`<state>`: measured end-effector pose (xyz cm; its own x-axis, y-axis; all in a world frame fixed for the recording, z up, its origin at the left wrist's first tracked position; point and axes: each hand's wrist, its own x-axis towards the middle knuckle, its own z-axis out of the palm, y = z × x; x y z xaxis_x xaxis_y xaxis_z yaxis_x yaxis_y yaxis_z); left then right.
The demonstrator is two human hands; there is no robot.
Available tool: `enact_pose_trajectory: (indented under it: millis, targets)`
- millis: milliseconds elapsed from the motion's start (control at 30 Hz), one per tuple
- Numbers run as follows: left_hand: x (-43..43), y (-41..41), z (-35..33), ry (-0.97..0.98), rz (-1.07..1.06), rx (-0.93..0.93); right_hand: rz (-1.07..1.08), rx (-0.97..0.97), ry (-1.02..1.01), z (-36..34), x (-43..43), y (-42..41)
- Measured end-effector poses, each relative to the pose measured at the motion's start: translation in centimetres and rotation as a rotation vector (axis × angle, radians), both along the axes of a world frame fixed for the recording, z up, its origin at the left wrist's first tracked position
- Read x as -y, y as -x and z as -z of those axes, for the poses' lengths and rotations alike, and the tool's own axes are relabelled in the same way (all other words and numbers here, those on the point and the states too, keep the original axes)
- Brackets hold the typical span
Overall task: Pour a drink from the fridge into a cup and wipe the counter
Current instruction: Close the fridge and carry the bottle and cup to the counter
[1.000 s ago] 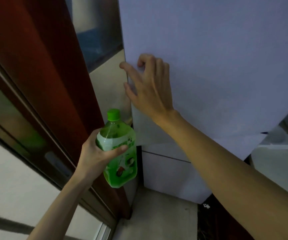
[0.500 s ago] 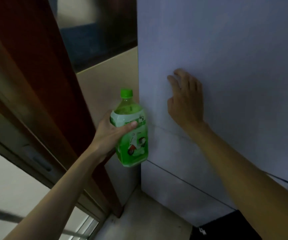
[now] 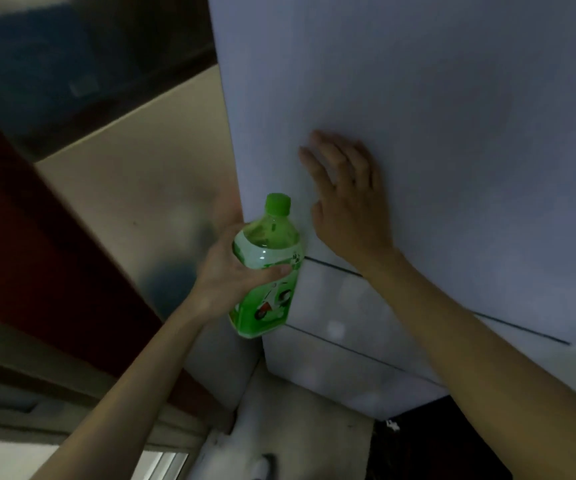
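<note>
**Describer:** The room was dim. A tall pale fridge [image 3: 335, 362] filled the right side. A beige wall [image 3: 134, 174] stood to its left, a dark red door frame [image 3: 37, 244] ran down the far left, and a light floor [image 3: 297, 420] showed below.

**Listener:** Was the fridge shut?

**Describer:** Its upper door [image 3: 459, 126] looked closed, or all but closed. No gap or inside shelf showed. The person's right hand [image 3: 345, 202] lay flat against that door near its left edge, with its fingers straight and slightly spread, holding nothing.

**Listener:** And the drink?

**Describer:** The left hand [image 3: 226, 275] gripped a green plastic bottle [image 3: 265, 306] around its upper half, with the thumb across the front of the label. The bottle was upright, held in the air just in front of the fridge's left corner. Its green cap [image 3: 277, 204] was on, and it looked well filled with liquid.

**Listener:** So how much of the job was done?

**Describer:** By the look of it, only step 1 was done: the drink was out of the fridge and the door was pushed to. No cup, counter or cloth was in view. Judging from that, carrying the bottle to a cup, uncapping it, pouring, and wiping the counter were all left to do.
</note>
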<state>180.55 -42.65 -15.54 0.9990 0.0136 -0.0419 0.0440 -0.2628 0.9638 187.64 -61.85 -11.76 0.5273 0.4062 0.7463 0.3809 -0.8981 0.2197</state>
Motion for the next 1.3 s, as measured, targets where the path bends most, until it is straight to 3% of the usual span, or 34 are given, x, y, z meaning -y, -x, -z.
enact_pose_trajectory:
  millis: [233, 400, 600, 867, 1300]
  targets:
    - [1.9, -2.3, 1.5, -0.117, 0.230, 0.006, -0.101, -0.034, -0.108, 0.6, 0.4, 0.9]
    - [3.7, -2.2, 3.5, -0.180, 0.364, 0.023, -0.079, -0.264, -0.297, 2.4, 2.5, 4.2]
    - [6.6, 0.0, 6.3, -0.155, 0.551, -0.021, 0.221, -0.446, -0.501, 5.1, 6.7, 10.8]
    - [12.6, 4.4, 6.8, -0.118, 0.773, 0.012, 0.538, -0.428, -0.549, 6.3, 11.6, 20.7]
    - [25.2, 20.6, 6.1, -0.207, 1.065, 0.056, 1.089, -0.513, -0.786, 9.7, 21.9, 48.0]
